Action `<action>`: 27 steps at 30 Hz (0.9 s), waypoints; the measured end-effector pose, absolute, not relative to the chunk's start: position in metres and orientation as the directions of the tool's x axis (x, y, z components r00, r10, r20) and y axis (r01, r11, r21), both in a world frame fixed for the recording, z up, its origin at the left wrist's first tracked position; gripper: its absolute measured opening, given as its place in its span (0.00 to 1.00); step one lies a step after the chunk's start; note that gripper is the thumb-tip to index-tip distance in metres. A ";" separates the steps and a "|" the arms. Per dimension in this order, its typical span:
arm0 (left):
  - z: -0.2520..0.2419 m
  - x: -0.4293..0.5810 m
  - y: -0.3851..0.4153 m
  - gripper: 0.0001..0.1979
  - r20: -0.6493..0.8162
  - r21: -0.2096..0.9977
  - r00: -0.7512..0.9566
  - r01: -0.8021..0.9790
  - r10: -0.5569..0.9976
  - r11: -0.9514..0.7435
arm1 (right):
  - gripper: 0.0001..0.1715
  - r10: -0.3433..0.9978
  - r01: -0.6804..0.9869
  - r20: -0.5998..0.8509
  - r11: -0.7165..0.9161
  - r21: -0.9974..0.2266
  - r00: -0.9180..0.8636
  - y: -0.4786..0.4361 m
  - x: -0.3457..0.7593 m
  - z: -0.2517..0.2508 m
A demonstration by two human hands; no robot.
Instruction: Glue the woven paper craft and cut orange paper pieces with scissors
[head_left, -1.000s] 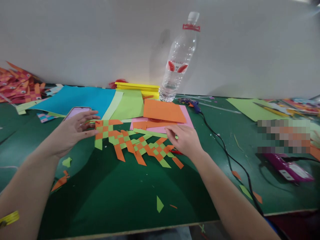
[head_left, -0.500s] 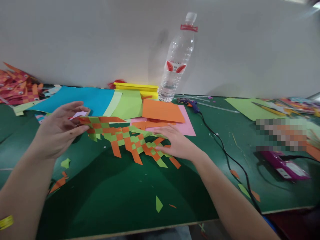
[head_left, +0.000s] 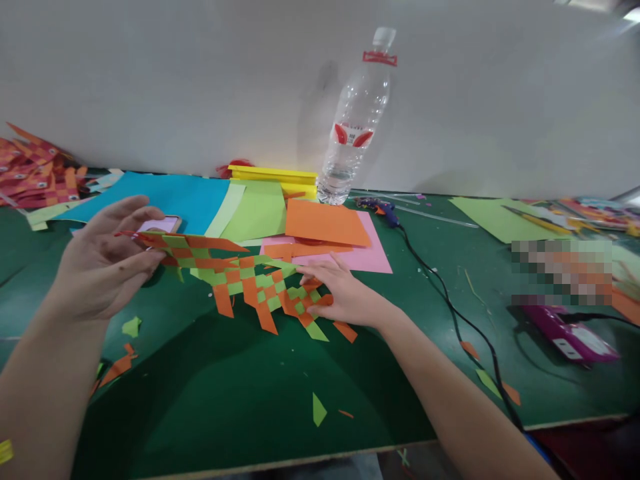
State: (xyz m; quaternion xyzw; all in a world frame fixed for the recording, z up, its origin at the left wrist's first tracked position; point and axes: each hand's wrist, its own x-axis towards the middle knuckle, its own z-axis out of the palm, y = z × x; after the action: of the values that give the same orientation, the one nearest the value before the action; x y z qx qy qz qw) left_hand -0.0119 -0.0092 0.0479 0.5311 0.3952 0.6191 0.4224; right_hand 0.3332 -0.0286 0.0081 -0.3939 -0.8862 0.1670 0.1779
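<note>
Head view, table with green top. Landmark: clear plastic bottle, upright at the back against the wall.

- Woven paper strip (orange and light green bands, loose ends sticking out): lies in front of the bottle and left of it, running left to right. Its left end is raised off the table; its right end is down.
- Left hand: farther left of the bottle, at the strip's raised end. The fingers and thumb are closed on that end, pinching it.
- Right hand: straight in front of the bottle, palm down. Its fingers are stretched out, close together and pressing flat on the strip's right end, not gripping it.
- Orange sheet on pink sheet: between the bottle and the right hand.
- Phone: left of the bottle, behind the left hand, partly hidden.
- Glue gun just right of the bottle's base; its black cable runs toward the near table edge.
</note>
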 end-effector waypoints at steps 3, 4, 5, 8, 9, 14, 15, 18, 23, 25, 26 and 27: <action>0.047 -0.012 -0.009 0.33 0.334 0.933 -0.081 -0.112 0.939 -0.342 | 0.41 0.769 0.630 0.201 0.619 -0.469 -0.606 -0.030 0.332 0.012; 0.047 -0.013 -0.009 0.33 0.335 0.932 -0.083 -0.118 0.939 -0.343 | 0.39 0.769 0.623 0.211 0.620 -0.476 -0.604 -0.030 0.332 0.013; 0.047 -0.013 -0.008 0.33 0.336 0.930 -0.085 -0.124 0.938 -0.345 | 0.38 0.768 0.617 0.218 0.622 -0.482 -0.603 -0.031 0.333 0.014; 0.047 -0.014 -0.008 0.33 0.337 0.926 -0.089 -0.150 0.937 -0.347 | 0.36 0.767 0.612 0.250 0.628 -0.482 -0.591 -0.030 0.334 0.015; 0.047 -0.014 -0.008 0.33 0.335 0.924 -0.093 -0.162 0.938 -0.346 | 0.36 0.766 0.617 0.273 0.635 -0.466 -0.582 -0.030 0.335 0.015; 0.050 -0.012 -0.010 0.30 0.311 0.915 -0.152 -0.218 0.938 -0.339 | 0.32 0.732 0.674 0.414 0.672 -0.307 -0.541 -0.030 0.335 0.018; 0.050 -0.011 -0.011 0.30 0.309 0.916 -0.160 -0.215 0.938 -0.338 | 0.33 0.722 0.684 0.441 0.674 -0.277 -0.533 -0.031 0.334 0.018; 0.050 -0.008 -0.012 0.29 0.337 0.909 -0.162 -0.201 0.927 -0.366 | 0.37 0.670 0.712 0.541 0.680 -0.172 -0.509 -0.033 0.333 0.020; 0.051 -0.005 -0.013 0.28 0.370 0.894 -0.175 -0.200 0.912 -0.401 | 0.40 0.533 0.759 0.681 0.649 0.052 -0.502 -0.038 0.333 0.026; 0.051 -0.004 -0.013 0.28 0.368 0.897 -0.158 -0.199 0.916 -0.395 | 0.40 0.504 0.778 0.695 0.616 0.127 -0.513 -0.040 0.334 0.028; 0.051 -0.004 -0.012 0.29 0.363 0.899 -0.146 -0.203 0.920 -0.387 | 0.39 0.499 0.785 0.694 0.600 0.157 -0.520 -0.040 0.334 0.028; 0.051 -0.004 -0.012 0.29 0.357 0.901 -0.136 -0.212 0.924 -0.380 | 0.38 0.499 0.790 0.688 0.587 0.180 -0.527 -0.040 0.335 0.028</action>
State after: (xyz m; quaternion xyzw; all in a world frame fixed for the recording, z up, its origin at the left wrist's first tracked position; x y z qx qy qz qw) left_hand -0.0036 -0.0119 0.0508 0.4991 0.3567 0.6638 0.4278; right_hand 0.3346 -0.0404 0.0281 -0.3838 -0.8392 -0.2436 0.2985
